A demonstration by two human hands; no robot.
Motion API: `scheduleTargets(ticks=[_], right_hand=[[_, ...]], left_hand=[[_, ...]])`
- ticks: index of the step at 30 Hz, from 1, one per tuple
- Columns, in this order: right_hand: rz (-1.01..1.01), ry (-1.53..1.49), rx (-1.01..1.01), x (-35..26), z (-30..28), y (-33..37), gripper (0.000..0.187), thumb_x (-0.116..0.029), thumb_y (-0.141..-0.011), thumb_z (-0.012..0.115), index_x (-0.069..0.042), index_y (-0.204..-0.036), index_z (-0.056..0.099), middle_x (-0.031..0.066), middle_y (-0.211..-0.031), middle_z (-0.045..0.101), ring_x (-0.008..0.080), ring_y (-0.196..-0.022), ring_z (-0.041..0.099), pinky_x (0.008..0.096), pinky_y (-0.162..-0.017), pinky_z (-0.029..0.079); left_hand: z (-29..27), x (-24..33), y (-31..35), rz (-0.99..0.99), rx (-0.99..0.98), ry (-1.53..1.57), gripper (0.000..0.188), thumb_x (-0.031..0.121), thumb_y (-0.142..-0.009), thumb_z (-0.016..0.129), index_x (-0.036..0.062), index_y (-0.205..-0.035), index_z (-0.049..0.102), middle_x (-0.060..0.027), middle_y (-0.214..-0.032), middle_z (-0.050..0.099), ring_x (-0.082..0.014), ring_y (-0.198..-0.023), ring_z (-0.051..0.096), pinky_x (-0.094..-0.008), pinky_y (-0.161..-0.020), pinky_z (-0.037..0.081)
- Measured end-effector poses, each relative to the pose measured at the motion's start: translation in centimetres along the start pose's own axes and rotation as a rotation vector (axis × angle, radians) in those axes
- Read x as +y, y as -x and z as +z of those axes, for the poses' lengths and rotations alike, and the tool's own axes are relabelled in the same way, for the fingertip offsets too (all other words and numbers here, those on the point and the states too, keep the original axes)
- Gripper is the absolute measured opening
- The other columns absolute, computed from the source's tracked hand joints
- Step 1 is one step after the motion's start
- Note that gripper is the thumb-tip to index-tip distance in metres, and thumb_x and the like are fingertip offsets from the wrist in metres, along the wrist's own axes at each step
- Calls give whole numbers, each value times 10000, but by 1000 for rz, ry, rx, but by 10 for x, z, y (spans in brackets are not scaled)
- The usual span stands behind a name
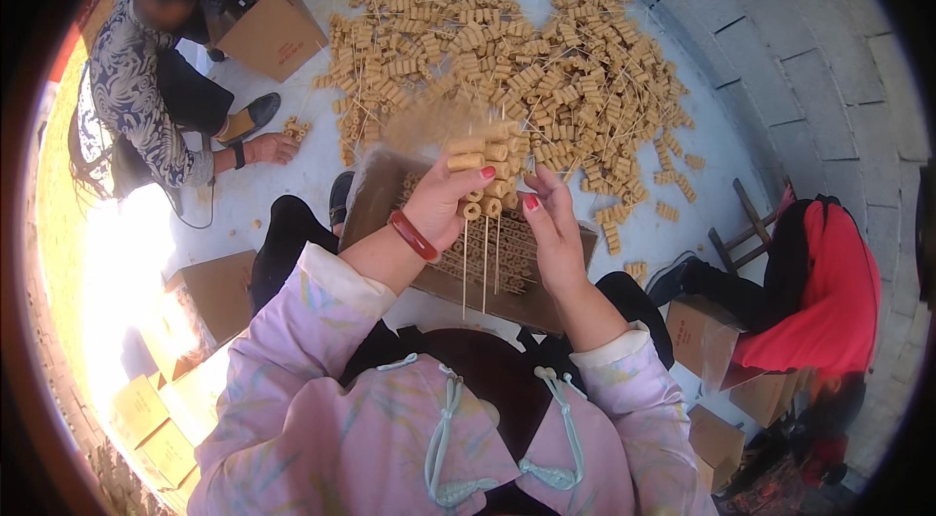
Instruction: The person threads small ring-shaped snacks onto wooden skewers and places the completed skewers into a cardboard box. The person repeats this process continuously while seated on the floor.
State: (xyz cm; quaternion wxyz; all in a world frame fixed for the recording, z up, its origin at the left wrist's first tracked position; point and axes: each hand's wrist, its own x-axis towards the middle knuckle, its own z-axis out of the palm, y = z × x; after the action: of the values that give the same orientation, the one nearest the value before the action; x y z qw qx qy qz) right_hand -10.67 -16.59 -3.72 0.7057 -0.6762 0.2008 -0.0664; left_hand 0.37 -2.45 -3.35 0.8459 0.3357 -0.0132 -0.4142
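My left hand [446,202] is closed around a bundle of thin wooden skewers threaded with tan, ridged, hollow rolls [492,160]. The bare stick ends hang down below it. My right hand [558,229] presses its curled thumb and fingers against the right side of that bundle. Under both hands stands an open cardboard box [367,192], with rows of similar rolls packed inside. My hands and the bundle hide part of its contents. Past the bundle's top, a tan patch is smeared by motion.
A large heap of skewered rolls [585,68] covers the pale floor ahead. At the left, a seated person [146,116] reaches toward a few rolls; a cardboard box [278,34] stands nearby. Someone in red [819,292] sits at right beside a wooden stool [746,233] and boxes. A block wall [809,77] curves behind.
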Motion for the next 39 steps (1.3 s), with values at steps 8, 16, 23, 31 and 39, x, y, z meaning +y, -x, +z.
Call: scheduleTargets(ticks=[8, 16, 23, 31, 39], right_hand=[[-115, -130, -155, -5, 13, -8, 766, 14, -924, 587, -2, -1564, 166, 193, -1500, 383, 273, -1384, 410, 359, -1137, 335], [-121, 29, -62, 2, 17, -8, 712, 8, -911, 576, 2, -1543, 247, 203, -1459, 449, 300, -1361, 443, 375, -1121, 355], [-312, 525, -6, -16, 10, -1, 767, -169, -858, 704, 40, -1494, 330, 242, -1403, 490, 394, -1247, 486, 440, -1113, 336], [-320, 557, 28, -11, 25, 14, 949, -172, -795, 746, 50, -1532, 190, 291, -1468, 380, 437, -1306, 422, 479, -1124, 310], [-295, 540, 75, -9, 25, 12, 908, -120, -778, 727, 47, -1521, 231, 287, -1439, 422, 436, -1325, 419, 475, -1113, 329]], left_hand=[[1, -13, 7, -10, 64, -45, 457, 46, -931, 607, 50, -1361, 455, -98, -1265, 598, -205, -1161, 596, -347, -988, 487], [3, -13, 5, -20, 57, 1, 481, 103, -958, 596, 47, -1402, 420, -87, -1306, 576, -202, -1194, 578, -339, -1005, 470], [5, -13, 4, 14, 77, -117, 534, 189, -1011, 555, 74, -1483, 334, -95, -1417, 500, -218, -1279, 520, -380, -1068, 435], [8, -17, 9, -70, 0, 101, 454, 214, -1024, 538, 86, -1435, 392, -76, -1362, 550, -202, -1242, 554, -376, -1043, 465], [12, -20, 10, -35, -1, 183, 431, 201, -1040, 500, 87, -1443, 396, -84, -1379, 545, -212, -1260, 544, -385, -1075, 439]])
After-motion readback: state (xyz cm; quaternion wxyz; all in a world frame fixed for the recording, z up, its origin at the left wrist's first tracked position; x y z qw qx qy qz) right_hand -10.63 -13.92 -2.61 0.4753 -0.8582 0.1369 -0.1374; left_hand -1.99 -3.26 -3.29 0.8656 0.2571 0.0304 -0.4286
